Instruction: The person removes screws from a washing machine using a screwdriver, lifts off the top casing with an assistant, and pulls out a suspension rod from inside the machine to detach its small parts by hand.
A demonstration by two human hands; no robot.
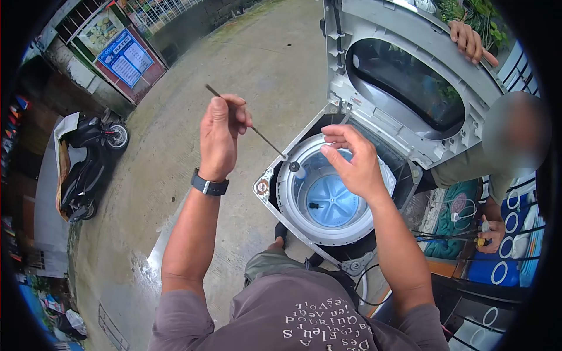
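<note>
A top-load washing machine stands with its upper cover tilted up, and its round tub (284, 199) with a blue pulsator (331, 200) shows inside. My left hand (220, 136), a watch on its wrist, is closed around a thin metal suspension rod (266, 141). The rod slants down to the right, and a dark cap with a pale cylinder (295, 168) is at its lower end, over the tub's rim. My right hand (356, 157) hovers above the tub's far right side, thumb and fingers apart, holding nothing. A small dark piece (315, 205) lies inside the tub.
Another person's hand (466, 41) rests on the raised cover (374, 26); a lower hand (492, 234) at the right holds a yellow-handled tool. A motorcycle (88, 167) is parked on the left. A black hose (366, 301) loops near the machine's front corner.
</note>
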